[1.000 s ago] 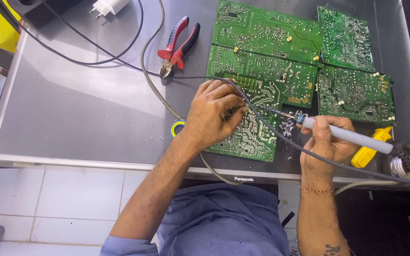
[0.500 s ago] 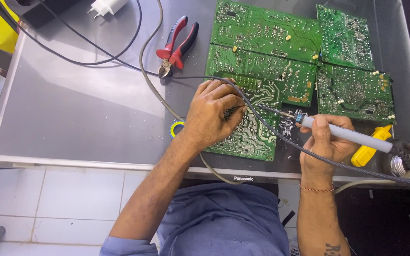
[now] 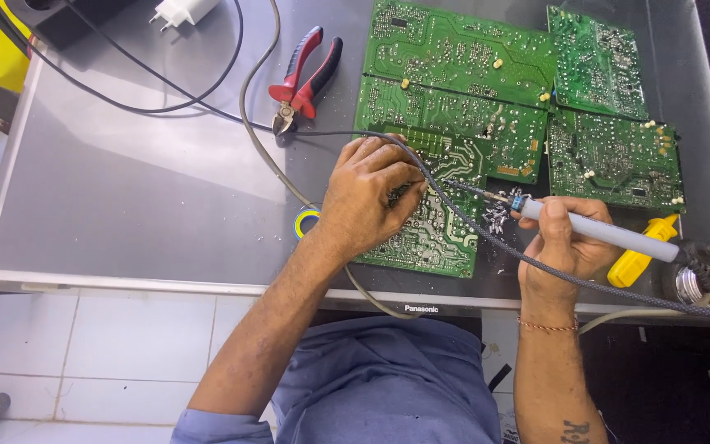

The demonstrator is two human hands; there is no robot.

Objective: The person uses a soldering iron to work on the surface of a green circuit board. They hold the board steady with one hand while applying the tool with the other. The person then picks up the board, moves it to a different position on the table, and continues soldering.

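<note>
Two hands work over a green circuit board (image 3: 433, 234) lying on the grey desk (image 3: 141, 189). The left hand (image 3: 367, 197) rests on the board with fingers curled together, pinching something too small to make out. The right hand (image 3: 560, 242) is clamped around a grey soldering iron (image 3: 593, 230), its tip pointing left at the board. Red pliers (image 3: 306, 78) lie further back, and a yellow-handled tool (image 3: 643, 255) lies just beside the right hand
</note>
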